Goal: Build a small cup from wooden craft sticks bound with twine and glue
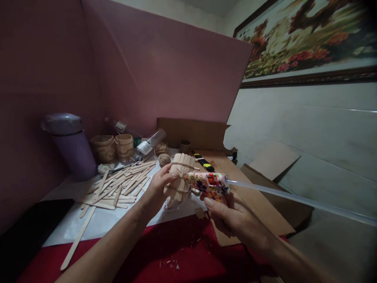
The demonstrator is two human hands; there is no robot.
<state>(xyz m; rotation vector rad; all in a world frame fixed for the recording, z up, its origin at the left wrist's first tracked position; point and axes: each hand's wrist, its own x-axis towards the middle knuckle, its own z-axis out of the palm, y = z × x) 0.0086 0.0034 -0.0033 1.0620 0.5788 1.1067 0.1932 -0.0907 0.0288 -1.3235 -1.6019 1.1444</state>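
My left hand (pixel 166 179) is closed around the left side of a small cup made of popsicle sticks (pixel 183 160), with twine tied round it near the top and lower down. In my right hand (pixel 222 212) is a flower-patterned hot glue gun (pixel 207 184), gripped by its handle. The gun's nozzle points left and meets or nearly meets the cup's side; I cannot tell whether it touches. A long clear glue stick (pixel 265 190) runs out of the gun's back toward the right edge. My right fingers are partly hidden behind the handle.
Loose popsicle sticks (pixel 118 188) lie piled on white paper at left. Behind stand a purple tumbler (pixel 72 145), two wooden cups (pixel 124 146), a plastic bottle (pixel 151 141) and a twine ball (pixel 164 159). A yellow-black utility knife (pixel 204 161) rests on cardboard (pixel 250 204).
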